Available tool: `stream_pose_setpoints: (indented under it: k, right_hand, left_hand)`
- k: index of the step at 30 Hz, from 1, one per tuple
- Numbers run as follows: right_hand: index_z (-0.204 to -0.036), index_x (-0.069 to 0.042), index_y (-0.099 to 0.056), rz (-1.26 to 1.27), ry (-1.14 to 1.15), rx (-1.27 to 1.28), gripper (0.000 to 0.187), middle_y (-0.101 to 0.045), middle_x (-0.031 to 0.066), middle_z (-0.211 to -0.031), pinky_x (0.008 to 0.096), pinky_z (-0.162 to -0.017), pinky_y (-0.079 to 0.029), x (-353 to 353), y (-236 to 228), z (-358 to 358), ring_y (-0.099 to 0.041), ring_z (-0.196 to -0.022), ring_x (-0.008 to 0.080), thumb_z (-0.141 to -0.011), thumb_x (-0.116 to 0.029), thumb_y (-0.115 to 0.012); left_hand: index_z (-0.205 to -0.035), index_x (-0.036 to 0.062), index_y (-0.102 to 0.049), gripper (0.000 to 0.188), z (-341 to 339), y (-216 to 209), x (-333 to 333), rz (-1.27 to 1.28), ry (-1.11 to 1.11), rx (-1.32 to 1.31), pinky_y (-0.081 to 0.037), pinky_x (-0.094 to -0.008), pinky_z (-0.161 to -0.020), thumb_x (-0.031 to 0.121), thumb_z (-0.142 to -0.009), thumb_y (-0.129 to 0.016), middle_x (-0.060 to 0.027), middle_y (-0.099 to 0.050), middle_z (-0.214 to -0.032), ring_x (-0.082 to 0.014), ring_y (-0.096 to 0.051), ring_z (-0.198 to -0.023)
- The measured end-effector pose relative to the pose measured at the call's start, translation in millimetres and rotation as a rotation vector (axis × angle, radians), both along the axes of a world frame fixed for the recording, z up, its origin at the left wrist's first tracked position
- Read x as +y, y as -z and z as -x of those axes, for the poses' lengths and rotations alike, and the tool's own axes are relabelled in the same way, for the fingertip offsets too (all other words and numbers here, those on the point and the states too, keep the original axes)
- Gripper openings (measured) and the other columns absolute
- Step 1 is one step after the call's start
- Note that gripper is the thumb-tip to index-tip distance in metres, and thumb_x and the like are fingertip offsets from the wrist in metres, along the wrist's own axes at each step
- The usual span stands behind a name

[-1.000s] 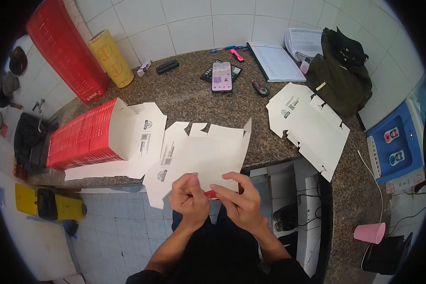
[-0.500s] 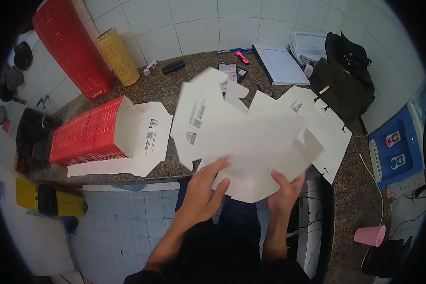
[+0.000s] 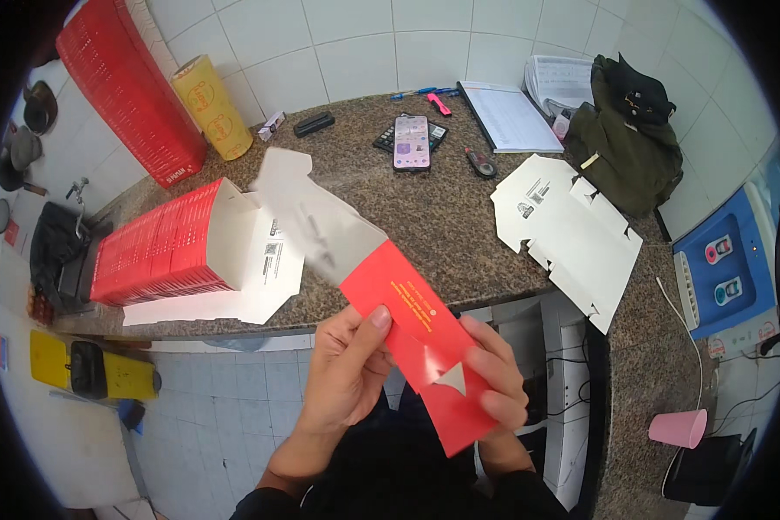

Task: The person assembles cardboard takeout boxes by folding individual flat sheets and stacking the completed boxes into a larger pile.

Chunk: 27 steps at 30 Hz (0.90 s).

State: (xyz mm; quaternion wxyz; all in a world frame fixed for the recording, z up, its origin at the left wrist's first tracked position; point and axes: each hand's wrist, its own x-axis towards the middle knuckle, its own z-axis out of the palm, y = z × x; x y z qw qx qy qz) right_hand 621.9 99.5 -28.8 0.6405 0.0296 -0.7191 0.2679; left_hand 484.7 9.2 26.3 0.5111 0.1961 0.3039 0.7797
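A cardboard box blank (image 3: 416, 321), red outside and white inside, is partly folded between my hands, tilted in front of my body. My left hand (image 3: 338, 373) is closed on its left edge, thumb pressed on the red face. From the right side my right hand (image 3: 501, 381) grips it, fingers bent over the red panel near a cut-out notch. The blank's white flap (image 3: 308, 212) extends toward the counter and is smeared by motion. A flat white blank (image 3: 572, 234) lies at the right of the counter. At the left, nested red boxes (image 3: 160, 247) rest on another white blank (image 3: 277, 277).
Behind stand a tall red stack (image 3: 130, 91) and a yellow film roll (image 3: 212, 108). A phone (image 3: 412, 143), a clipboard (image 3: 511, 117), a dark green bag (image 3: 628, 152) and a blue water dispenser (image 3: 728, 269) line the granite counter (image 3: 355, 113). A pink cup (image 3: 678, 429) lies at right.
The blank in my hands has been turned and folded, so its red outside now faces up. It has moved off the right-hand flat blank, and the phone is uncovered.
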Motion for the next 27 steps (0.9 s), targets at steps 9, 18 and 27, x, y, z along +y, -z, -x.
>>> stream_pose_setpoints:
  k: [9,18,27]
  right_hand:
    - [-0.114,-0.007,-0.053,0.437,-0.092,0.255,0.03,-0.063,0.0245,-0.12,0.0569,-0.088,-0.058,-9,10,12,-0.064,-0.108,0.0535,-0.106,-0.036,-0.049]
    - [-0.11,-0.006,-0.074,0.033,0.031,-0.215,0.039,-0.068,0.0144,-0.12,0.0507,-0.087,-0.061,14,-5,-3,-0.065,-0.108,0.0501,-0.084,-0.035,-0.079]
    - [-0.11,-0.002,-0.074,0.026,0.311,-0.282,0.043,-0.063,0.0132,-0.127,0.0504,-0.091,-0.06,-20,0,7,-0.061,-0.113,0.0476,-0.07,-0.011,-0.088]
  left_hand:
    - [-0.118,-0.0086,-0.062,0.03,-6,12,0,0.026,-0.061,0.183,-0.062,-0.0408,-0.086,0.016,-0.107,-0.048,-0.0193,-0.071,-0.109,-0.0262,-0.073,-0.094]
    - [-0.118,-0.0061,-0.063,0.035,-15,21,-9,0.095,-0.103,0.008,-0.06,-0.0345,-0.083,0.022,-0.11,-0.044,-0.0165,-0.072,-0.107,-0.022,-0.072,-0.096]
    - [-0.131,-0.0061,-0.056,0.032,-26,11,-18,0.073,-0.124,0.159,-0.056,-0.0296,-0.088,0.014,-0.108,-0.047,-0.0136,-0.07,-0.112,-0.0167,-0.069,-0.099]
